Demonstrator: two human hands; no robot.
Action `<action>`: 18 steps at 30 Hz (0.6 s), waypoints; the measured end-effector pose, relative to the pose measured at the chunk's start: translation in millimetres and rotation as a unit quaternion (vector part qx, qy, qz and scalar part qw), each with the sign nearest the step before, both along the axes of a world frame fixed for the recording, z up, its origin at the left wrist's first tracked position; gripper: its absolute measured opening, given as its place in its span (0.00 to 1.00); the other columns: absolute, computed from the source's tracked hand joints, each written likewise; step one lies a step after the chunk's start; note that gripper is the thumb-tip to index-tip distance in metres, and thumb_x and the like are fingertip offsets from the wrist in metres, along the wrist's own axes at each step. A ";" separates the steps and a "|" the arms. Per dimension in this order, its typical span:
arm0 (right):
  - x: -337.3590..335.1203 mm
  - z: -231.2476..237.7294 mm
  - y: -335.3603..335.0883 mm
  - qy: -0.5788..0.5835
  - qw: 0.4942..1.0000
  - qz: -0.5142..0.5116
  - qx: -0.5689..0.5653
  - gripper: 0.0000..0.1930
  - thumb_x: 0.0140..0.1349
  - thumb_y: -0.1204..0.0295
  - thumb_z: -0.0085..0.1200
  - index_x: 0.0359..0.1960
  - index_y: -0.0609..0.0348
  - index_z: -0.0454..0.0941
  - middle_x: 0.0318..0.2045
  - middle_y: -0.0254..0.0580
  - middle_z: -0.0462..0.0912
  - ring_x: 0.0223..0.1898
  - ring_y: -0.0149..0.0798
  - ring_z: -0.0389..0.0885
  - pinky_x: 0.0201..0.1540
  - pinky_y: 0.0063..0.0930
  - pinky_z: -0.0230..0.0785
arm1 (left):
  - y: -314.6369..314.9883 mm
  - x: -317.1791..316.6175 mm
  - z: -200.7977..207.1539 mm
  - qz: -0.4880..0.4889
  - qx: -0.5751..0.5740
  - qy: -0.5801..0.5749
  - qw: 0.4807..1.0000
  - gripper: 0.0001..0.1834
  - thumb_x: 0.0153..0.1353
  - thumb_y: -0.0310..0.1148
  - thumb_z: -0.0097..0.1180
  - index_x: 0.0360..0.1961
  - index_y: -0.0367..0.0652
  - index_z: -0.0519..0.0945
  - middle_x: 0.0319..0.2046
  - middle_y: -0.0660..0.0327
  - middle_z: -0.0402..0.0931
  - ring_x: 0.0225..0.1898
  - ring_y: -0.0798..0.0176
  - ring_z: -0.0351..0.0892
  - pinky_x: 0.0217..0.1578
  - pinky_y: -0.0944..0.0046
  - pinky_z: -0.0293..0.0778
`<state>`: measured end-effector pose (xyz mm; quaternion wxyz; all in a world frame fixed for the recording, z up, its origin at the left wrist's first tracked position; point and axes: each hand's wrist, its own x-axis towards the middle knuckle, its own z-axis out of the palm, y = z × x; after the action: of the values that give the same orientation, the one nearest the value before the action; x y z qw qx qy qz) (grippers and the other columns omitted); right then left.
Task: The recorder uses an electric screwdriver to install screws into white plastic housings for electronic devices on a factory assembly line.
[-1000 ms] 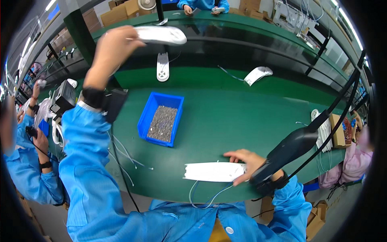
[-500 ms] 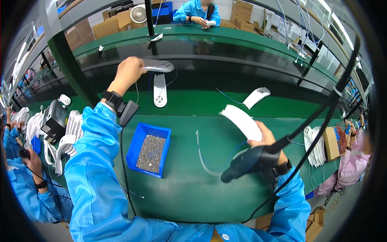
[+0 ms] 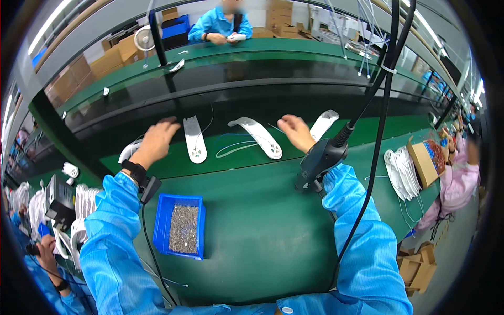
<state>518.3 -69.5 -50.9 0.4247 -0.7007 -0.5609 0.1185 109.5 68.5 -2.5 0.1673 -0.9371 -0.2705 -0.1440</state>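
My left hand (image 3: 156, 140) is over the far ledge with fingers stretched out and blurred, nothing visible in them. A white curved part (image 3: 128, 151) shows partly behind its wrist. To its right a long white plastic shell (image 3: 196, 145) lies with its thin wire. In the middle is another white shell (image 3: 260, 137), with a blue wire and a pale strip. My right hand (image 3: 296, 132), empty and fingers apart, hovers between that shell and a third white shell (image 3: 324, 125). A black corded tool (image 3: 323, 157) hangs in front of my right wrist, hiding part of it.
A blue bin (image 3: 202, 231) of small metal pieces stands on the green table (image 3: 252, 231). White cable bundles (image 3: 401, 170) and a cardboard box (image 3: 422, 163) lie right. A black box (image 3: 62, 199) and more white cables are left. Co-workers sit opposite and at both sides.
The white shell from my right hand now lies on the ledge. The part my left hand held is out of it. My right hand moved away from me and my left drew back; the view shifted.
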 end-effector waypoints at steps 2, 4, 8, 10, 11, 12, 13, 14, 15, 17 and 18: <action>27.7 1.8 -14.6 -0.156 0.966 -0.160 0.130 0.32 0.53 0.61 0.58 0.54 0.68 0.62 0.44 0.55 0.72 0.47 0.49 0.70 0.51 0.38 0.62 | -15.5 32.4 7.5 -0.094 -0.009 0.054 0.994 0.27 0.43 0.20 0.52 0.49 0.44 0.70 0.54 0.55 0.65 0.55 0.54 0.65 0.45 0.58 0.67; 35.9 14.0 -29.9 -0.175 0.915 -0.333 0.144 0.33 0.50 0.64 0.59 0.55 0.67 0.60 0.49 0.59 0.66 0.52 0.55 0.63 0.55 0.44 0.57 | -17.2 44.9 1.7 -0.140 0.023 0.104 0.984 0.23 0.48 0.23 0.51 0.49 0.47 0.71 0.56 0.59 0.65 0.56 0.57 0.65 0.43 0.60 0.67; 97.1 -29.1 -26.1 0.165 0.929 -0.332 0.003 0.24 0.52 0.71 0.58 0.49 0.71 0.67 0.40 0.55 0.77 0.38 0.48 0.77 0.41 0.38 0.69 | -7.4 58.7 -16.4 -0.157 0.021 0.175 0.972 0.19 0.52 0.28 0.52 0.48 0.50 0.73 0.52 0.64 0.68 0.55 0.62 0.65 0.43 0.60 0.67; 104.4 -32.8 -23.4 0.237 0.935 -0.262 -0.009 0.14 0.53 0.76 0.56 0.40 0.70 0.75 0.33 0.46 0.81 0.34 0.41 0.81 0.37 0.32 0.72 | -10.8 66.8 -10.9 -0.158 0.017 0.170 0.972 0.18 0.51 0.29 0.53 0.46 0.50 0.74 0.49 0.64 0.70 0.53 0.62 0.66 0.43 0.60 0.67; 101.7 -33.5 -24.0 0.296 0.934 -0.200 0.000 0.14 0.54 0.78 0.54 0.43 0.70 0.72 0.37 0.44 0.80 0.38 0.39 0.80 0.40 0.30 0.71 | -14.0 67.9 -7.1 -0.149 0.024 0.192 0.970 0.16 0.50 0.29 0.53 0.43 0.49 0.75 0.44 0.65 0.71 0.49 0.61 0.68 0.43 0.60 0.67; 99.5 -34.1 -25.5 0.301 0.940 -0.156 0.039 0.15 0.55 0.80 0.53 0.45 0.69 0.71 0.39 0.44 0.79 0.40 0.37 0.79 0.42 0.29 0.70 | -15.8 68.9 -3.9 -0.139 0.031 0.213 0.967 0.14 0.49 0.29 0.54 0.40 0.48 0.76 0.40 0.66 0.71 0.45 0.60 0.69 0.43 0.60 0.66; 95.7 -34.0 -29.6 0.305 0.942 -0.113 0.077 0.15 0.55 0.81 0.52 0.46 0.69 0.70 0.41 0.43 0.79 0.42 0.36 0.78 0.44 0.28 0.69 | -16.8 71.4 -2.5 -0.137 0.032 0.213 0.967 0.14 0.49 0.29 0.54 0.40 0.48 0.76 0.40 0.66 0.71 0.45 0.60 0.69 0.43 0.60 0.66; 91.5 -34.1 -32.1 0.201 0.970 -0.114 0.072 0.17 0.56 0.82 0.51 0.48 0.68 0.67 0.44 0.43 0.77 0.44 0.34 0.77 0.47 0.27 0.67 | -16.8 74.0 -0.6 -0.126 0.067 0.234 0.962 0.13 0.48 0.30 0.56 0.37 0.49 0.76 0.37 0.67 0.71 0.44 0.61 0.69 0.44 0.59 0.66; 96.1 -38.8 -28.6 0.436 0.848 0.141 0.266 0.17 0.55 0.83 0.51 0.48 0.67 0.67 0.43 0.43 0.78 0.44 0.33 0.77 0.48 0.27 0.67 | -15.8 75.1 1.7 -0.115 0.101 0.253 0.955 0.11 0.47 0.31 0.57 0.35 0.50 0.76 0.34 0.67 0.71 0.42 0.61 0.68 0.45 0.59 0.65; 93.7 -43.7 -34.0 0.077 0.987 -0.042 0.135 0.18 0.55 0.83 0.52 0.49 0.67 0.67 0.43 0.44 0.78 0.45 0.33 0.76 0.48 0.27 0.67 | -16.7 72.0 2.7 -0.108 0.083 0.254 0.958 0.12 0.46 0.31 0.58 0.34 0.50 0.77 0.34 0.67 0.71 0.44 0.60 0.68 0.47 0.57 0.63; 71.0 -21.0 -41.9 0.094 0.991 -0.037 0.089 0.18 0.55 0.83 0.52 0.48 0.68 0.67 0.42 0.44 0.78 0.45 0.33 0.76 0.48 0.27 0.66 | -18.6 64.6 3.0 -0.096 0.065 0.252 0.961 0.12 0.45 0.31 0.59 0.34 0.50 0.77 0.35 0.67 0.72 0.46 0.60 0.68 0.50 0.55 0.62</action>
<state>589.3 -111.3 -72.0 0.5406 -0.6660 -0.5003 0.1178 174.1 49.9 0.5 0.2756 -0.9517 -0.1186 0.0646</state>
